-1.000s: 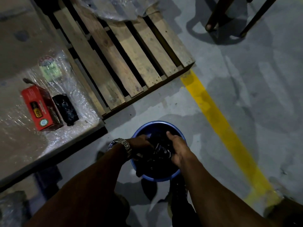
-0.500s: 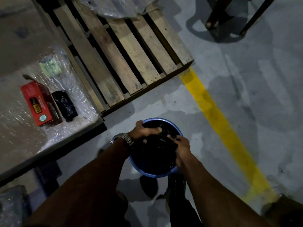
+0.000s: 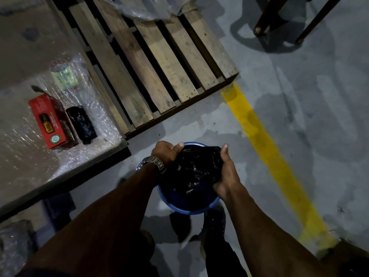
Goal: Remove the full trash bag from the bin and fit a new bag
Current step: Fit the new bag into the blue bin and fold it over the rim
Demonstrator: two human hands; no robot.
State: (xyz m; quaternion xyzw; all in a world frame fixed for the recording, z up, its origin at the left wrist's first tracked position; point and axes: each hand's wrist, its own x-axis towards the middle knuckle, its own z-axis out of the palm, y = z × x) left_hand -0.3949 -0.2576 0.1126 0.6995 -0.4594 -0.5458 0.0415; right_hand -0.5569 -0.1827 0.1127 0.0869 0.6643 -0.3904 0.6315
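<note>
Pallet (image 3: 151,62) lies on floor beyond you, w/ clear wrap bunched at its far end. Wrapped surface (image 3: 30,156) to your left carries red box (image 3: 51,120) & a black roll (image 3: 81,124) just beside it, prob. spare bags kept in reach for refit. Blue bin (image 3: 187,209) stands on floor betw. surface & yellow line (image 3: 265,148), right at your feet so pull goes straight up. Black trash bag (image 3: 196,168) sits bunched in bin mouth, top gathered above rim, likely to stop spill. Your left hand (image 3: 166,153) clamps its left edge, right hand (image 3: 225,172) clamps right side; hands apart, bag betw. them. Watch (image 3: 152,164) on left wrist.
</note>
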